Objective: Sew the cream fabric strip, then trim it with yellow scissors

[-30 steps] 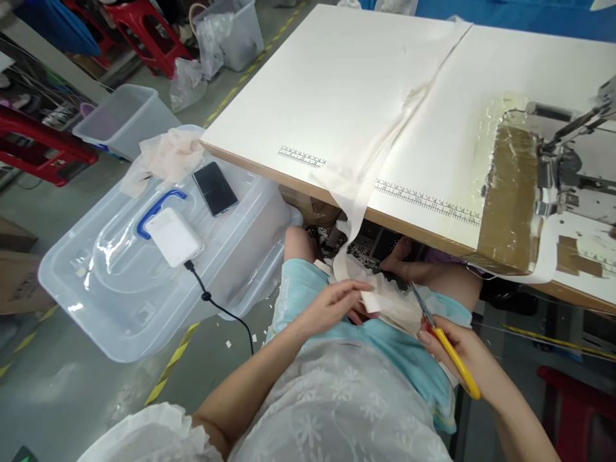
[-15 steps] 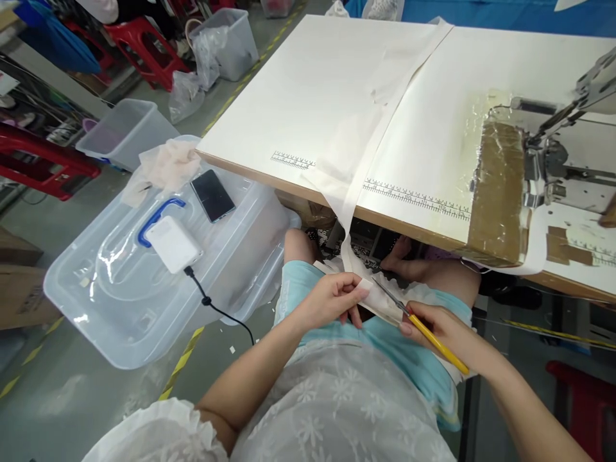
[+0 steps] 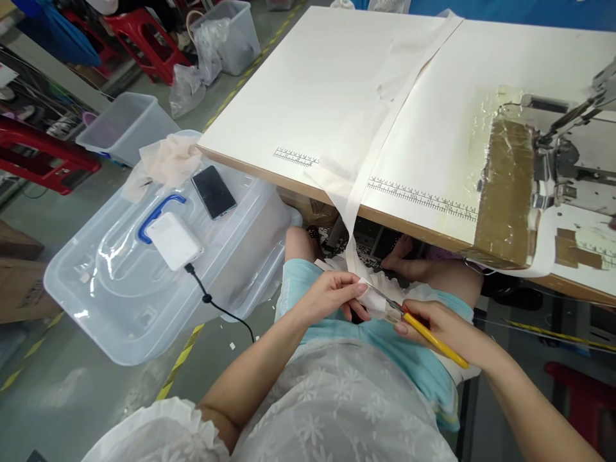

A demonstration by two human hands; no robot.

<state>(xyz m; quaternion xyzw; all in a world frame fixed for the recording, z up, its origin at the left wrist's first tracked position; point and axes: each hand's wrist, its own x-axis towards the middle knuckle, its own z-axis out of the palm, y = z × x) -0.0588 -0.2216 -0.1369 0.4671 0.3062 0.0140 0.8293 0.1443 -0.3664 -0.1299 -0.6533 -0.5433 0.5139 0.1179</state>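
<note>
Over my lap, my left hand [image 3: 335, 297] pinches the edge of a pale fabric piece [image 3: 376, 303] between thumb and fingers. My right hand [image 3: 440, 326] is closed round yellow-handled scissors [image 3: 433, 339], whose metal blades point left and lie at the fabric beside my left fingertips. Whether the blades are apart is too small to tell. A long off-white fabric strip [image 3: 355, 192] runs from the far table edge down over the front edge towards my lap, where more of the pale cloth lies bunched.
The white table [image 3: 289, 83] carries a sewing machine [image 3: 561, 160] on the right. To my left, a lidded plastic bin [image 3: 110, 295] holds a phone [image 3: 213, 192], a white power bank [image 3: 174, 241] with a black cable, and crumpled cloth [image 3: 171, 160]. Red stools [image 3: 144, 42] stand farther back.
The scissor blades have come slightly left and down against the fabric near my left fingers. The fabric between my hands has bunched and folded. The view has shifted slightly.
</note>
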